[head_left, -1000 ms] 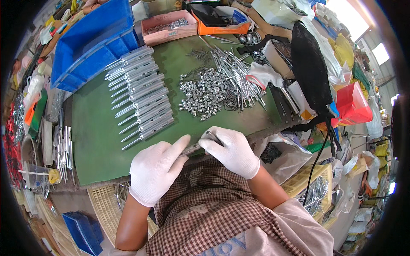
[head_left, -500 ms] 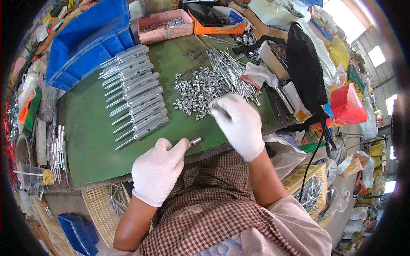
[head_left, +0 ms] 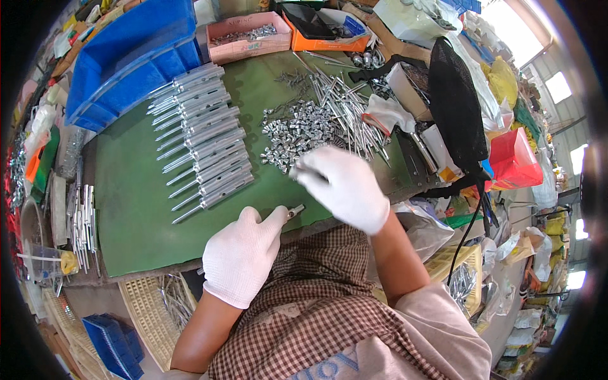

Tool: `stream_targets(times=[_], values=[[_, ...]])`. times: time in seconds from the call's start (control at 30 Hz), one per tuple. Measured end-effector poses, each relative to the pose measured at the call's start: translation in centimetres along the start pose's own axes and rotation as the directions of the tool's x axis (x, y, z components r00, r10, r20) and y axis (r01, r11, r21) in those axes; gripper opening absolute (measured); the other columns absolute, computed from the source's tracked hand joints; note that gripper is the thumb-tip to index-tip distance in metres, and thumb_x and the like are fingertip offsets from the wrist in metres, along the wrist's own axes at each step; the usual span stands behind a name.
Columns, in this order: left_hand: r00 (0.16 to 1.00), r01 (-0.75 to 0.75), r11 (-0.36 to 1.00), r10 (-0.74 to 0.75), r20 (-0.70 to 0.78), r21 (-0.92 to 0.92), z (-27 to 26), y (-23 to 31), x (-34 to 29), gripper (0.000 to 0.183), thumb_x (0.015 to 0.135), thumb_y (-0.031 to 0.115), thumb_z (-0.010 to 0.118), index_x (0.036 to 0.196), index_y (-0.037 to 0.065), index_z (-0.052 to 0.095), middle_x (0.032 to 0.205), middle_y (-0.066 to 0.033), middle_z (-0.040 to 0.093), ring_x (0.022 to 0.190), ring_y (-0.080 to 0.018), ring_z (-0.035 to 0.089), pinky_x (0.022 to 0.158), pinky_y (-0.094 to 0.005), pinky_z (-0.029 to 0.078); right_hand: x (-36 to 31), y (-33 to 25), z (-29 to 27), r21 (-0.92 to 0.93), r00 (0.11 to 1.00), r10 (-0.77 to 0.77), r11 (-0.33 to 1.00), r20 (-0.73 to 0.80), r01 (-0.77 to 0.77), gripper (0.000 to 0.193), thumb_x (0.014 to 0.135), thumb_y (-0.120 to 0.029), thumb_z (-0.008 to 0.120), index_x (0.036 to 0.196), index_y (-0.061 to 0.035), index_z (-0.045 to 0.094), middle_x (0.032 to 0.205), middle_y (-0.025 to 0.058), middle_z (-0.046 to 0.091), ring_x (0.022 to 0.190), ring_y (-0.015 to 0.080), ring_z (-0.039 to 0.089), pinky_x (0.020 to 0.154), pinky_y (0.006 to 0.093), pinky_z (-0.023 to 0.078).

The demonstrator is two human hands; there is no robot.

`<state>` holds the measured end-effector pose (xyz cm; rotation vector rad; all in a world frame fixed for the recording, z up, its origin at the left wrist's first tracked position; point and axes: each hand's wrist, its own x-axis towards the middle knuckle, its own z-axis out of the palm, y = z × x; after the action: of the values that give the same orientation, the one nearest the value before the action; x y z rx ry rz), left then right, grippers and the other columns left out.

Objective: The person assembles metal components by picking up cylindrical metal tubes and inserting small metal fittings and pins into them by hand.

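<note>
My left hand [head_left: 244, 254], in a white knitted glove, is closed around a metal tube [head_left: 296, 211]. One slotted end of it pokes out past the thumb and forefinger, and the palm hides most of the rest. My gloved right hand [head_left: 345, 187] hovers at the near edge of a heap of small silvery metal fittings [head_left: 297, 130]. Its fingers are pinched together and slightly blurred, so what they hold is unclear. To the left, several metal tubes with thin rods [head_left: 212, 152] lie side by side in a row. Loose thin metal rods [head_left: 348, 107] are piled beyond the fittings.
A blue plastic bin [head_left: 133, 63] stands at the far left of the green work mat [head_left: 133, 221]. Behind are a pink box [head_left: 250, 47] and an orange box [head_left: 329, 41] of parts. A black mesh bag [head_left: 453, 101] hangs at the right; yellow crates [head_left: 149, 310] sit below the table.
My right hand has moved left and a little nearer, toward the tube end. My left hand, with the tube, has shifted slightly right.
</note>
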<state>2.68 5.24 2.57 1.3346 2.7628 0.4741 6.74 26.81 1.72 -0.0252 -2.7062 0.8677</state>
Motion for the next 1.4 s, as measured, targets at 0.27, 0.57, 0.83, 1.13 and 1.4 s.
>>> stream_targets(times=[0.27, 0.57, 0.83, 1.13, 1.4], values=[[1.0, -0.007, 1.0, 0.007, 0.02, -0.021, -0.2, 0.1, 0.0, 0.024, 0.089, 0.022, 0.067, 0.113, 0.024, 0.068, 0.081, -0.0069, 0.055, 0.064, -0.0283, 0.062, 0.057, -0.0402, 0.05, -4.5, -1.6, 2.3, 0.128, 0.999, -0.012, 0.992, -0.052, 0.018, 0.014, 0.087, -0.017, 0.073, 0.095, -0.0076, 0.068, 0.087, 0.0105, 0.065, 0.081, 0.031, 0.067, 0.071, 0.0402, 0.053], [0.998, -0.062, 0.998, 0.062, -0.033, -0.01, 0.5, 0.2, -0.3, 0.02, 0.09, 0.018, 0.066, 0.11, 0.024, 0.065, 0.075, -0.0061, 0.05, 0.055, -0.0259, 0.058, 0.049, -0.0404, 0.047, -2.3, 1.3, 1.3, 0.078, 0.948, 0.17, 0.985, -0.268, -0.155, 0.01, 0.088, -0.02, 0.072, 0.095, -0.0117, 0.072, 0.091, 0.0101, 0.065, 0.08, 0.031, 0.067, 0.072, 0.0402, 0.054], [1.0, 0.001, 1.0, 0.0, 0.021, -0.022, 0.0, 0.4, -0.3, 0.023, 0.09, 0.022, 0.068, 0.112, 0.025, 0.07, 0.08, -0.0062, 0.055, 0.063, -0.0264, 0.062, 0.057, -0.0385, 0.05, -1.9, 0.3, 1.0, -0.172, 0.972, 0.181, 0.963, -0.148, -0.205, 0.013, 0.086, -0.023, 0.073, 0.093, -0.0137, 0.069, 0.089, 0.0103, 0.06, 0.079, 0.0313, 0.067, 0.068, 0.0417, 0.053], [0.998, -0.057, 0.997, 0.055, -0.042, -0.051, 0.3, 0.0, -0.3, 0.022, 0.089, 0.02, 0.066, 0.111, 0.024, 0.065, 0.077, -0.0071, 0.053, 0.056, -0.0269, 0.06, 0.05, -0.0406, 0.049, -4.6, -1.9, 0.8, 0.146, 0.999, 0.008, 0.989, 0.031, -0.012, 0.009, 0.085, -0.015, 0.071, 0.092, -0.0108, 0.068, 0.09, 0.0087, 0.064, 0.08, 0.0288, 0.067, 0.07, 0.0392, 0.055], [0.999, -0.052, 0.997, 0.051, -0.019, -0.063, 0.1, 0.0, -0.2, 0.021, 0.089, 0.02, 0.066, 0.11, 0.023, 0.065, 0.078, -0.0074, 0.053, 0.057, -0.0272, 0.06, 0.05, -0.0406, 0.049, -5.2, -2.1, 1.9, 0.01, 1.0, -0.01, 1.0, -0.01, 0.01, 0.015, 0.082, -0.013, 0.071, 0.096, -0.0105, 0.066, 0.089, 0.0093, 0.061, 0.078, 0.0306, 0.066, 0.07, 0.041, 0.055]])
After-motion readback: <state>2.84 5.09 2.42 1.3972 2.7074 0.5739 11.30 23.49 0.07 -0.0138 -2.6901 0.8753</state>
